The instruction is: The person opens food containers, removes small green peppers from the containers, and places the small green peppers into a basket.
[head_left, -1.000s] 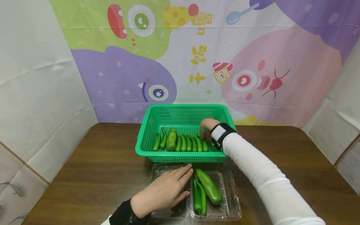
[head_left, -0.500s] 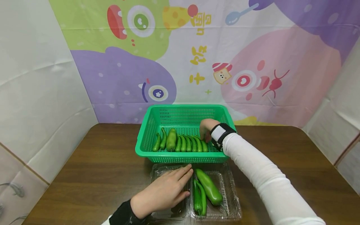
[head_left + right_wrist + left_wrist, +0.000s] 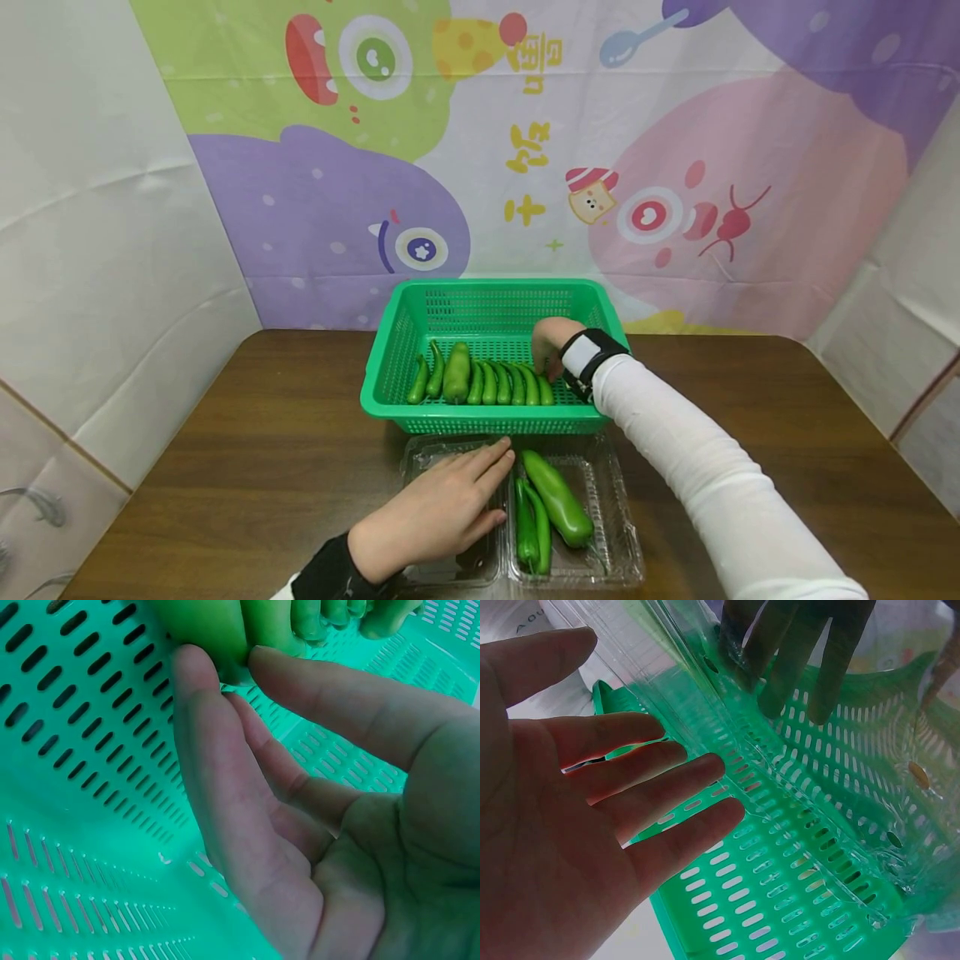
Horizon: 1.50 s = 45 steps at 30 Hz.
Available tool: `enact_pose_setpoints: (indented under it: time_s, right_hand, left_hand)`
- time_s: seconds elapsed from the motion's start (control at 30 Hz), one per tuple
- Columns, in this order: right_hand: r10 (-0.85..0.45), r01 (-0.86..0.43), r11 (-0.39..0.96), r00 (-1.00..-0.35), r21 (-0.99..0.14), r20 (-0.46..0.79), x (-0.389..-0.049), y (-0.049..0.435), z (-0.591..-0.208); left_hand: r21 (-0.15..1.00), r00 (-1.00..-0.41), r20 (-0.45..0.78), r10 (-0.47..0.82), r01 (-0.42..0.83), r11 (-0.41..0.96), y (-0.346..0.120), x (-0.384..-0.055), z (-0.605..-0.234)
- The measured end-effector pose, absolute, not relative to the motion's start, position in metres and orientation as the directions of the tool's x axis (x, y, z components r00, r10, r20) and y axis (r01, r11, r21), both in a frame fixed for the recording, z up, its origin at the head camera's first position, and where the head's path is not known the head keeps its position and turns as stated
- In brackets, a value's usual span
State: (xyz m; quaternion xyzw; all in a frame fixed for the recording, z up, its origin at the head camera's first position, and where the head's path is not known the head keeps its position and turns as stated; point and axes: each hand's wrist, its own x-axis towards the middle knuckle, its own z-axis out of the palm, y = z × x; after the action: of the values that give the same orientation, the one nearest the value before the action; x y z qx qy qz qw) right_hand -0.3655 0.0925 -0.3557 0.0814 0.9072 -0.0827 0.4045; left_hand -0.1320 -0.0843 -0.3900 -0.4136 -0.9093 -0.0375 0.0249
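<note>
My right hand (image 3: 553,340) reaches into the green basket (image 3: 480,425). Its thumb and fingertips pinch the end of a green pepper (image 3: 202,630) at the right end of a row. Other green peppers (image 3: 489,383) lie side by side there, one (image 3: 457,375) much thicker than the rest. Below the basket, my left hand (image 3: 442,512), fingers straight, lies over the left half of a clear plastic container (image 3: 630,554). Its right half holds a thick green pepper (image 3: 558,500) and two slim ones (image 3: 527,533). The left wrist view shows the left palm beside clear plastic (image 3: 780,780).
The basket and the container stand on a brown wooden table (image 3: 247,467), one behind the other. A cartoon-printed cloth (image 3: 360,200) hangs behind the table's far edge. Pale walls rise at the left and right.
The pepper at the row's right end has shifted slightly left against its neighbour, along with the right fingertips. The left hand and the container stay as they were.
</note>
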Motion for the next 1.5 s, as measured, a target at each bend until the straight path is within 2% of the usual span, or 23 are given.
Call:
enact_pose_setpoints:
  time_s: [0.33, 0.47, 0.7, 0.83, 1.0, 1.23, 1.5]
  right_hand:
    - [0.047, 0.179, 0.978, -0.677, -0.103, -0.734, -0.362, 0.096, -0.354]
    - [0.007, 0.148, 0.979, -0.712, -0.141, -0.702, -0.357, 0.098, -0.348]
    - [-0.084, -0.008, 0.991, -0.829, -0.137, -0.553, -0.347, 0.100, -0.337]
    - [-0.092, -0.036, 0.992, -0.868, -0.122, -0.488, -0.341, 0.100, -0.327]
    - [-0.097, -0.046, 0.991, -0.890, -0.124, -0.446, -0.329, 0.099, -0.315]
    - [-0.152, -0.129, 0.988, -0.917, -0.087, -0.368, -0.303, 0.099, -0.301]
    - [-0.229, -0.212, 0.971, -0.959, -0.112, -0.167, -0.266, 0.104, -0.288]
  left_hand:
    - [0.052, -0.662, 0.062, 0.747, 0.750, 0.660, -0.084, -0.132, -0.390]
    - [0.059, -0.663, 0.057, 0.747, 0.749, 0.660, -0.083, -0.133, -0.390]
    - [0.064, -0.662, 0.053, 0.747, 0.749, 0.659, -0.084, -0.133, -0.391]
    - [0.067, -0.661, 0.050, 0.749, 0.751, 0.657, -0.084, -0.133, -0.390]
    - [0.072, -0.662, 0.042, 0.749, 0.749, 0.658, -0.084, -0.133, -0.390]
    - [0.078, -0.659, 0.046, 0.751, 0.752, 0.655, -0.084, -0.132, -0.390]
    - [0.074, -0.659, 0.047, 0.751, 0.752, 0.655, -0.084, -0.132, -0.390]
